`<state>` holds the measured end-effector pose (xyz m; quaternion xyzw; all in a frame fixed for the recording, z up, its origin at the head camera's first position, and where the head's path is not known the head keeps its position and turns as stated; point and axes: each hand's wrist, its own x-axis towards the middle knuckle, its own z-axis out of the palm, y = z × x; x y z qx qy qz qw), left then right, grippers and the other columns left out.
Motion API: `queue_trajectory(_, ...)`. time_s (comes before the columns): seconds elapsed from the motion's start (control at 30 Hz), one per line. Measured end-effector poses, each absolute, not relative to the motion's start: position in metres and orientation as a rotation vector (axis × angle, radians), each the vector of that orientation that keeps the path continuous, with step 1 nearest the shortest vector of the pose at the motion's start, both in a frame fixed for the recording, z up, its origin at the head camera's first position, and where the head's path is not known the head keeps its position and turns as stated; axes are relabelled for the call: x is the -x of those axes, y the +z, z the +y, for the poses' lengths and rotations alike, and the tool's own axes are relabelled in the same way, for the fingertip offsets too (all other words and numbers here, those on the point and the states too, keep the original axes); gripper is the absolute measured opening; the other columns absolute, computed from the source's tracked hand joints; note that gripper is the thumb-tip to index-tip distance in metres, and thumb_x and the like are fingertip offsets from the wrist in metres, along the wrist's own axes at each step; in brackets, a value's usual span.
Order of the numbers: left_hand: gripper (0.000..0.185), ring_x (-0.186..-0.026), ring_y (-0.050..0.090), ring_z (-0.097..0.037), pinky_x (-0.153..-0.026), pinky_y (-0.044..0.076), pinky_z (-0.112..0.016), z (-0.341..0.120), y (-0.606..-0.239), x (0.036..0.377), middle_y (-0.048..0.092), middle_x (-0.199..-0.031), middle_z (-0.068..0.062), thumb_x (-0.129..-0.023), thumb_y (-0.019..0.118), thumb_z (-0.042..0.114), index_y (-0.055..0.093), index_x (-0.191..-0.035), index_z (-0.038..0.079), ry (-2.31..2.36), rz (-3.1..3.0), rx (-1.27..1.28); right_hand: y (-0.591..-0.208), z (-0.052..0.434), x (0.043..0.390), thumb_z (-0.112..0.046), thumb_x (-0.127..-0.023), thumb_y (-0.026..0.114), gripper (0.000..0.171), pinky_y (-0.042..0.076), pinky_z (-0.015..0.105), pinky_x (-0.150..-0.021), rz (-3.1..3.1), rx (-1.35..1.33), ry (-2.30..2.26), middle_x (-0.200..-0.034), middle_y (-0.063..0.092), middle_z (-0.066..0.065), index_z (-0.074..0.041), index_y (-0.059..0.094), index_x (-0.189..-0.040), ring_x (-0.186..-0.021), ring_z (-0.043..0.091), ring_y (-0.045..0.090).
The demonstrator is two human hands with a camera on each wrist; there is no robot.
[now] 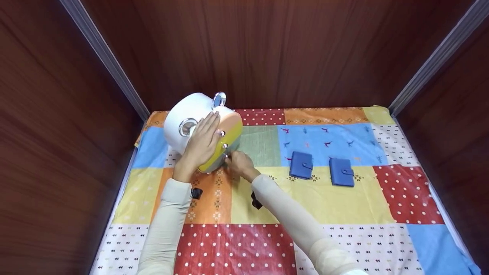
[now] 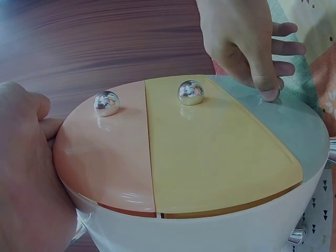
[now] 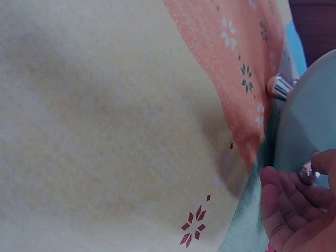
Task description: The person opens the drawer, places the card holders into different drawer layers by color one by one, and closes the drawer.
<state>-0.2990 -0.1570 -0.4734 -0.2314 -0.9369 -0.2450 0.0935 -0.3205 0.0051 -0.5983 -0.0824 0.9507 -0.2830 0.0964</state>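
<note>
- A white pot (image 1: pixel 191 122) lies tipped on its side at about 10 o'clock on the patchwork cloth (image 1: pixel 344 206), its lid (image 1: pixel 229 141) facing 4 o'clock.
- The left hand (image 1: pixel 202 141) rests flat, fingers straight, across the pot and lid rim.
- The right hand (image 1: pixel 238 163) touches the lid's lower edge; its fingertips are hard to make out.
- Two blue wallets (image 1: pixel 301 165) (image 1: pixel 342 172) lie side by side at 3 o'clock of the hands, apart from each other.

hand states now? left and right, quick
Left hand: open, flat against the white container.
Right hand: grip pinching the silver knob on its green lid section.
</note>
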Motion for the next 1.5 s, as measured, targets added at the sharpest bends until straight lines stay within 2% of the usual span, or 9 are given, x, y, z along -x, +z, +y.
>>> queue_trajectory(0.27, 0.056, -0.166, 0.022, -0.030, -0.139, 0.010, -0.045, -0.155, -0.473, 0.300, 0.029, -0.176, -0.012, -0.116, 0.035, 0.026, 0.031, -0.167, 0.003, -0.731, -2.768, 0.698, -0.601, 0.008, 0.320, -0.027, -0.106, 0.063, 0.021, 0.053, 0.039, -0.073, 2.822, 0.241, -0.885, -0.093, 0.069, 0.005, -0.008, 0.070, -0.100, -0.081, 0.020, 0.057)
queue_trajectory(0.5, 0.055, -0.166, 0.021, -0.030, -0.139, 0.010, -0.045, -0.157, -0.473, 0.299, 0.029, -0.176, -0.012, -0.116, 0.035, 0.026, 0.030, -0.167, 0.003, -0.732, -2.767, 0.695, -0.600, 0.011, 0.317, -0.026, -0.104, 0.064, 0.020, 0.054, 0.040, -0.072, 2.839, 0.280, -0.894, -0.086, 0.064, 0.003, -0.009, 0.069, -0.095, -0.078, 0.020, 0.056)
queue_trajectory(0.73, 0.056, -0.166, 0.021, -0.030, -0.139, 0.010, -0.045, -0.157, -0.472, 0.300, 0.027, -0.177, -0.012, -0.116, 0.035, 0.026, 0.029, -0.167, 0.004, -0.734, -2.780, 0.698, -0.600, 0.017, 0.312, -0.028, -0.105, 0.063, 0.020, 0.052, 0.037, -0.072, 2.807, 0.255, -0.928, -0.091, 0.066, 0.003, -0.009, 0.070, -0.103, -0.082, 0.020, 0.058)
queue_trajectory(0.9, 0.056, -0.167, 0.020, -0.029, -0.139, 0.009, -0.044, -0.158, -0.471, 0.300, 0.026, -0.177, -0.011, -0.116, 0.034, 0.027, 0.028, -0.168, 0.005, -0.728, -2.798, 0.689, -0.602, 0.023, 0.308, -0.029, -0.105, 0.064, 0.021, 0.049, 0.035, -0.070, 2.819, 0.270, -0.928, -0.089, 0.066, 0.003, -0.009, 0.071, -0.102, -0.080, 0.019, 0.058)
queue_trajectory(1.03, 0.056, -0.167, 0.019, -0.029, -0.139, 0.008, -0.044, -0.158, -0.471, 0.299, 0.025, -0.177, -0.011, -0.116, 0.034, 0.027, 0.027, -0.168, 0.006, -0.727, -2.815, 0.679, -0.603, 0.028, 0.305, -0.029, -0.105, 0.065, 0.023, 0.052, 0.039, -0.069, 2.848, 0.308, -0.912, -0.087, 0.067, 0.004, -0.009, 0.071, -0.099, -0.078, 0.020, 0.058)
queue_trajectory(1.2, 0.056, -0.167, 0.018, -0.028, -0.139, 0.007, -0.043, -0.159, -0.470, 0.299, 0.024, -0.178, -0.009, -0.116, 0.034, 0.027, 0.027, -0.168, 0.006, -0.739, -2.817, 0.669, -0.603, 0.035, 0.301, -0.030, -0.105, 0.064, 0.024, 0.058, 0.045, -0.075, 2.844, 0.346, -0.919, -0.090, 0.072, 0.007, -0.008, 0.072, -0.100, -0.078, 0.021, 0.059)
queue_trajectory(1.5, 0.057, -0.167, 0.016, -0.027, -0.139, 0.006, -0.043, -0.158, -0.471, 0.298, 0.023, -0.178, -0.008, -0.117, 0.033, 0.028, 0.025, -0.169, 0.007, -0.749, -2.818, 0.667, -0.604, 0.049, 0.291, -0.031, -0.105, 0.064, 0.025, 0.059, 0.043, -0.075, 2.840, 0.371, -0.929, -0.094, 0.075, 0.009, -0.008, 0.072, -0.104, -0.079, 0.020, 0.061)
